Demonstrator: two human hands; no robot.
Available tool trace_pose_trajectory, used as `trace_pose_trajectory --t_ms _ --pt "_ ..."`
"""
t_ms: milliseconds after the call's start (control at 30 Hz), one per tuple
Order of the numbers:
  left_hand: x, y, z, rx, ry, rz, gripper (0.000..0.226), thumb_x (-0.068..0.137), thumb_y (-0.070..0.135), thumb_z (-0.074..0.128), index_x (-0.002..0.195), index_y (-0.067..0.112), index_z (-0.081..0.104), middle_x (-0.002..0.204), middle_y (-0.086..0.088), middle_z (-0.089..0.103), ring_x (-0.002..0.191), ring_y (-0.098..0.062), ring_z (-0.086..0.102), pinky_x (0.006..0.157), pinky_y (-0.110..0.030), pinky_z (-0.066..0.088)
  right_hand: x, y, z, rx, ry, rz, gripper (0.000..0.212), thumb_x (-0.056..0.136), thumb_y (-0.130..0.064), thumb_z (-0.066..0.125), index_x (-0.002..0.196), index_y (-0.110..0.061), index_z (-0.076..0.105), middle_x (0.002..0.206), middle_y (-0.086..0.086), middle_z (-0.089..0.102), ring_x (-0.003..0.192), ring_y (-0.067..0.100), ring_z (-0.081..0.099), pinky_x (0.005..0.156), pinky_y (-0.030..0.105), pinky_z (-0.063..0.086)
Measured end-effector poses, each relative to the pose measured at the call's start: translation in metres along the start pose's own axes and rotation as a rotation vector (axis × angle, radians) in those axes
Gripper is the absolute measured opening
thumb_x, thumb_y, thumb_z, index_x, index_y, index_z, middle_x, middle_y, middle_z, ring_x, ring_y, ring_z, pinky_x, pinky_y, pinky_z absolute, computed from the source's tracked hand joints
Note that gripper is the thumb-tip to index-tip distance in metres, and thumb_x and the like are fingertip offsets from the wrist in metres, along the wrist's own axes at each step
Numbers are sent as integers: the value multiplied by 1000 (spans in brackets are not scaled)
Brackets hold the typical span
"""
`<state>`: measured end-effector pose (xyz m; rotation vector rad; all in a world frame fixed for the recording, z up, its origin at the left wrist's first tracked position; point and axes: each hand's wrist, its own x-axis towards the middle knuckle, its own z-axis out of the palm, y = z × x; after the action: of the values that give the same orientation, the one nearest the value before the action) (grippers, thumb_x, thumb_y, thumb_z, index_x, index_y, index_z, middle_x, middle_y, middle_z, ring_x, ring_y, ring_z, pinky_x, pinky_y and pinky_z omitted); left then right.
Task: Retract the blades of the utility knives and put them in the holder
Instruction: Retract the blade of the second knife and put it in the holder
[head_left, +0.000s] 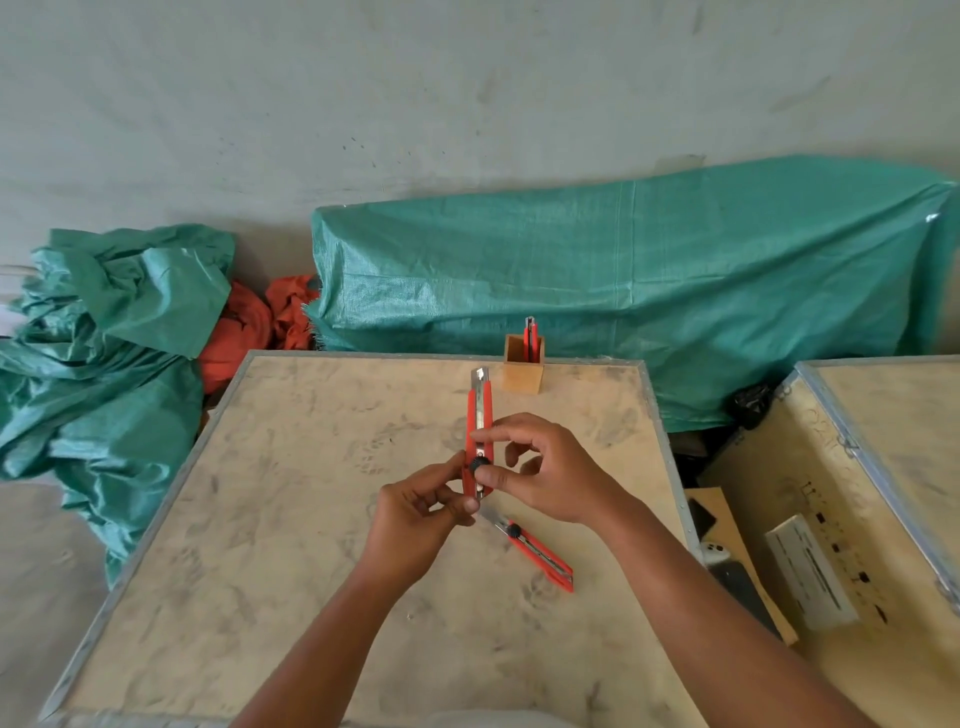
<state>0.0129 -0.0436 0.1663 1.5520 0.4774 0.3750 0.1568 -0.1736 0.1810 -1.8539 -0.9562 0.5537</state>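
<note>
I hold a red utility knife upright over the middle of the plywood crate top, with a short piece of blade showing at its far tip. My left hand grips its lower end. My right hand pinches the black locking wheel on its side. A second red knife lies flat on the crate just below my hands, its blade out and pointing toward my left hand. At the far edge stands a small wooden holder with a third red knife upright inside.
Green tarp covers a long shape behind the crate, with more green tarp and orange cloth bunched at the left. A second crate stands at the right, with a gap holding dark items between the two.
</note>
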Motion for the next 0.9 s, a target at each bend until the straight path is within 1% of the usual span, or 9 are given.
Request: trace_pose_trajectory --t_ms 67,200,333,400,467,600,733,833,900 --pt "1 0 -8 7 -3 11 51 77 -8 75 120 19 69 89 -3 77 68 -20 65 69 -28 61 2 -3 6 6 -3 5 27 85 -28 81 110 -35 77 116 -13 65 88 11 62 70 23 55" --pt "4 2 -22 39 -33 44 52 76 -10 75 120 17 69 82 2 75 62 -13 61 63 -22 58 6 -11 19 10 90 -1 17 78 -28 86 92 -27 76 106 -8 67 86 12 62 68 26 56" --pt "13 1 -34 69 -62 45 55 77 -10 74 119 23 68 78 5 75 61 -12 60 64 -19 56 11 -15 33 -24 197 -1 23 72 -34 89 80 -27 69 94 -11 67 84 11 64 64 20 52" --pt "18 0 -37 73 -81 50 55 76 -11 74 119 24 68 80 5 75 60 -9 59 64 -20 56 13 -15 36 -10 208 15 20 74 -37 87 85 -29 72 95 -13 68 85 10 65 68 22 54" --pt "24 -2 -38 78 -104 50 55 76 -9 76 120 22 68 90 -1 77 60 -8 57 64 -22 56 16 -14 35 42 208 41 21 82 -37 81 101 -30 76 104 -13 71 91 8 69 79 27 59" --pt "42 -8 -36 107 -145 36 58 75 -6 78 116 33 69 97 1 77 65 -8 58 68 -25 57 24 -3 27 64 249 95 25 93 -23 72 117 -28 75 115 -8 75 101 9 71 95 38 59" --pt "65 -11 -26 170 -192 57 61 75 -7 77 117 36 67 98 9 78 66 -6 60 80 -32 61 33 12 15 124 296 151 26 94 -18 71 117 -31 75 118 -6 75 99 14 74 89 43 62" --pt "93 -12 -11 222 -240 61 58 77 -5 76 118 35 67 98 13 77 71 -16 66 88 -36 59 46 25 -3 154 338 184 28 94 -12 70 119 -23 75 122 2 73 98 17 74 82 38 65" --pt "103 -13 -6 253 -244 50 56 77 -3 77 120 33 68 98 10 78 74 -17 70 93 -40 57 51 28 -9 161 345 197 29 93 -9 70 120 -20 75 122 1 73 97 18 74 80 34 65"
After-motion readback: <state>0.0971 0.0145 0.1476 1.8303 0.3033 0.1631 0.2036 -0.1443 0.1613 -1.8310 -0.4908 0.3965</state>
